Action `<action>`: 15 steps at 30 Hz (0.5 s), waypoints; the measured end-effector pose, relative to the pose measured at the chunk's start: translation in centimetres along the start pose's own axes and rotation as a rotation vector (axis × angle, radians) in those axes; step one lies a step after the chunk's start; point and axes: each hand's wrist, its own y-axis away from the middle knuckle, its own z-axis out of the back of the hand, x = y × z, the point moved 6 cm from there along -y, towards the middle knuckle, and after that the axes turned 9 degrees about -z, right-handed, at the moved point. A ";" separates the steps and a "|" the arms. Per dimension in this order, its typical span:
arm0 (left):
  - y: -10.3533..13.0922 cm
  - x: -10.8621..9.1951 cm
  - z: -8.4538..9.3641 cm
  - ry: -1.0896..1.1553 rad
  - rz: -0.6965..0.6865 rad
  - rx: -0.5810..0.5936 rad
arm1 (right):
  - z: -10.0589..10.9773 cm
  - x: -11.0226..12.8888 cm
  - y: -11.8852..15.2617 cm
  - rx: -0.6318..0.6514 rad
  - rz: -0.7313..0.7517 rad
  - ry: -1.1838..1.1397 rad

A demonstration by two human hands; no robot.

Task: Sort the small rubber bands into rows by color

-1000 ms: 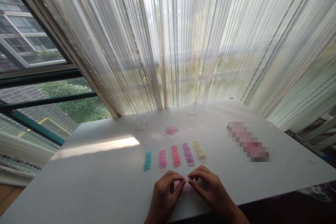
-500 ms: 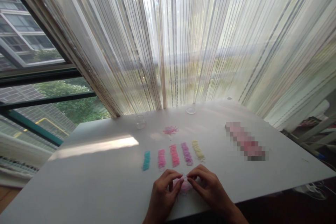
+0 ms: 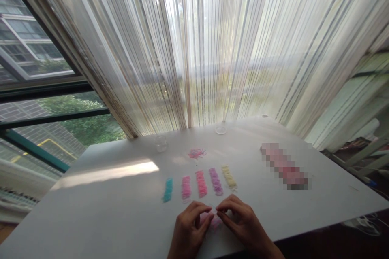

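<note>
White counter (image 3: 91,218) by a curtain (image 3: 194,48): 5 neat rows (image 3: 201,184), which look done. 1 mixed pile (image 3: 197,153) behind them and 1 pink pile (image 3: 214,222) under the hands seem left. Left hand (image 3: 191,224) and right hand (image 3: 241,218) are nearly pinched; holding a strand, can't tell.

A home is suggested by the sheer striped curtain (image 3: 212,48) hung behind the white surface (image 3: 106,206); at its left, a many-windowed building (image 3: 38,30) and green foliage (image 3: 88,120) are seen through a window (image 3: 45,92).
</note>
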 end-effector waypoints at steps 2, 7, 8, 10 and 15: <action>0.0 0.0 0.0 -0.003 -0.002 0.006 | 0.0 0.0 0.0 0.009 0.002 -0.014; 0.0 0.0 0.0 0.009 -0.026 0.002 | -0.1 0.0 0.0 0.019 -0.006 -0.017; 0.0 0.1 0.0 0.013 -0.027 0.000 | -0.1 0.0 0.0 0.019 -0.009 -0.014; 0.1 0.2 0.0 0.016 -0.021 0.000 | -0.1 -0.1 0.1 0.016 -0.012 -0.006; 0.2 0.2 -0.2 0.009 -0.020 0.009 | -0.2 -0.3 0.1 0.007 -0.024 0.014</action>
